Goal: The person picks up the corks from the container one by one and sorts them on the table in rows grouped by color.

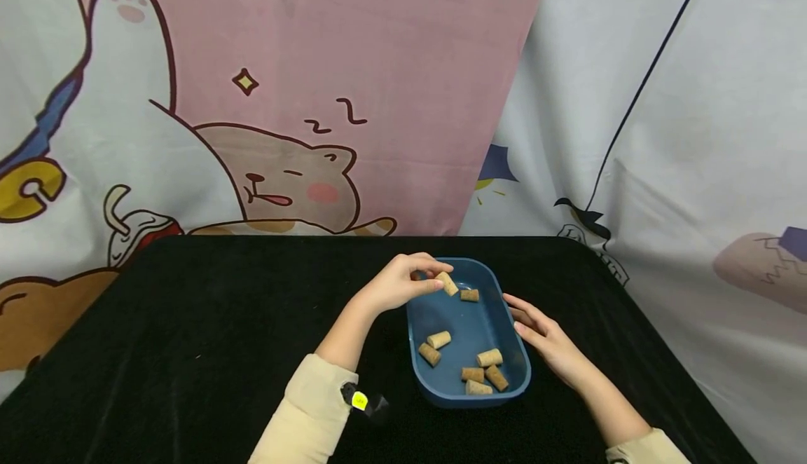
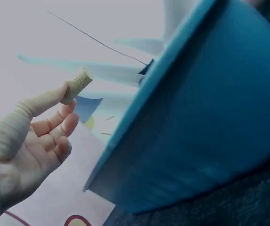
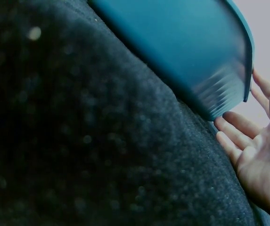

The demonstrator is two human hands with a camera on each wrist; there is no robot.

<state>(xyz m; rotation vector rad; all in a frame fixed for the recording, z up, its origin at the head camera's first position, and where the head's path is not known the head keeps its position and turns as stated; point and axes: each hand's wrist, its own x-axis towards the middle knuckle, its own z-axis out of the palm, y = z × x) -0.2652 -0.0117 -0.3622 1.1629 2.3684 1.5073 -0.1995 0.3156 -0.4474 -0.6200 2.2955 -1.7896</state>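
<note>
My left hand [image 1: 403, 283] pinches a cork [image 1: 447, 283] between thumb and fingertips, above the far left part of a blue plastic tub [image 1: 463, 324]. In the left wrist view that cork [image 2: 77, 85] stands clear of the tub's outer wall [image 2: 196, 117]. Inside the tub, one cork [image 1: 469, 295] lies near the far end, two corks [image 1: 438, 340] lie at the left, and several, among them one pale cork [image 1: 489, 357], cluster at the near right. My right hand [image 1: 548, 341] rests its extended fingers against the tub's right side; the right wrist view shows this hand [image 3: 257, 146] beside the tub's lower edge.
The tub stands on a black cloth-covered table [image 1: 221, 345]. Behind the table hangs a printed curtain [image 1: 378, 64] with cartoon animals. A watch-like band with a yellow tag [image 1: 359, 400] sits at my left sleeve cuff.
</note>
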